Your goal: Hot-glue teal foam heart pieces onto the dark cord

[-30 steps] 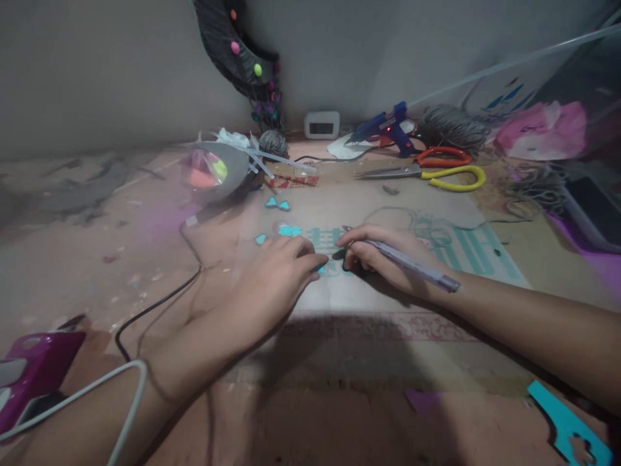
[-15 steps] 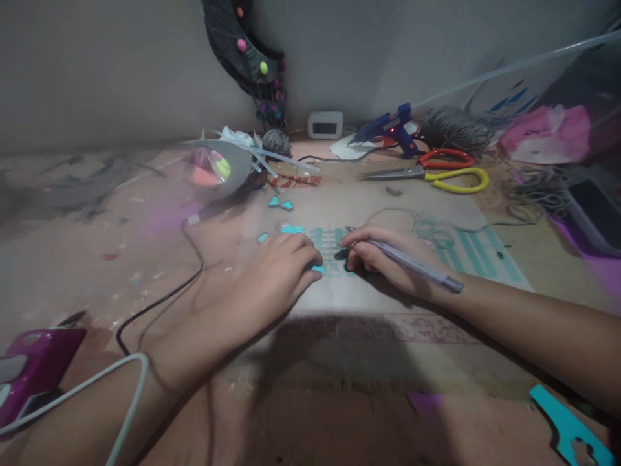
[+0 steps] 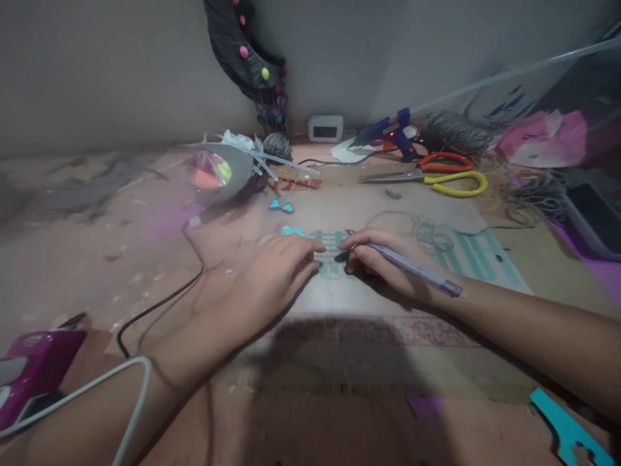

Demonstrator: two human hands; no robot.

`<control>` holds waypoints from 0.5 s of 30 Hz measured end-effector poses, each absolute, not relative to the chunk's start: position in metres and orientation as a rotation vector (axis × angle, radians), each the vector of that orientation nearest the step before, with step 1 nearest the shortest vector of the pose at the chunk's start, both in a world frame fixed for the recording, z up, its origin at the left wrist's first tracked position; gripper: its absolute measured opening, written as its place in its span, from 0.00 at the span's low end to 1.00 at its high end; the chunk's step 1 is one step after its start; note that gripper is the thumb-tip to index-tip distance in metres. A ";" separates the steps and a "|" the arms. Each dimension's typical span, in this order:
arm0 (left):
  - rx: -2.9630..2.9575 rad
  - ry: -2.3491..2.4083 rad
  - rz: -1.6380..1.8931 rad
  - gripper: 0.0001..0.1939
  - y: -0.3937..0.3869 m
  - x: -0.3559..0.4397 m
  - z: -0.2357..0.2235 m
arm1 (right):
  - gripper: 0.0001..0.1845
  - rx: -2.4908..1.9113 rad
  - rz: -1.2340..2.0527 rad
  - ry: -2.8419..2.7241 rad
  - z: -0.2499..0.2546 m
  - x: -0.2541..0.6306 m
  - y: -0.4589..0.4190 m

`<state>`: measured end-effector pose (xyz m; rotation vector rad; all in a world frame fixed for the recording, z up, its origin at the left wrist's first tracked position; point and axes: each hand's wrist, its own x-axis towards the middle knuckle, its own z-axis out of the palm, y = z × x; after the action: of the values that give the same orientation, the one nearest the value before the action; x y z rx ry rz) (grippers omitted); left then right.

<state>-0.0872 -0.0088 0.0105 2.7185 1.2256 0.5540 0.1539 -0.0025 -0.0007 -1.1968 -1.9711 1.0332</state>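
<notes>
My right hand grips a pale pen, its tip down on a flattened cardboard sheet with teal print. My left hand lies flat on the cardboard just left of the pen tip, fingers stretched out and pressing on a small teal foam piece that is mostly hidden under them. Another teal cut-out lies just beyond the fingertips, and a teal bow-shaped pair lies farther back.
At the back stand a blue glue gun, grey yarn, orange and yellow scissors, a white clock and a clear dome of coloured scraps. A black cable, a magenta object and teal foam offcut lie near.
My left hand slid slightly back and left, its fingers now covering the teal piece more fully. The right hand and pen barely moved.
</notes>
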 end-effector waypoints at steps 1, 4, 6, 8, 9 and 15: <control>2.830 1.159 0.509 0.10 -0.010 -0.088 0.012 | 0.17 -1.194 1.038 -1.977 -0.001 0.154 -0.002; 3.013 0.971 0.284 0.11 -0.012 -0.090 0.016 | 0.17 -1.182 1.037 -1.987 0.000 0.154 -0.002; 2.960 1.028 0.309 0.12 -0.009 -0.093 0.018 | 0.17 -1.195 1.015 -1.991 0.002 0.154 -0.003; 2.839 1.234 0.444 0.13 -0.001 -0.099 0.019 | 0.17 -1.220 0.996 -2.001 0.003 0.154 -0.003; 2.768 1.368 0.509 0.14 0.005 -0.103 0.019 | 0.16 -1.232 0.990 -2.010 0.003 0.154 -0.003; 2.613 1.574 0.490 0.17 0.033 -0.124 0.010 | 0.15 -1.249 0.960 -2.048 0.003 0.155 -0.002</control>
<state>-0.1238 0.0326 0.0097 2.6127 1.5743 0.4900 0.1547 -0.0022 0.0031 -1.2491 -2.0481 0.9602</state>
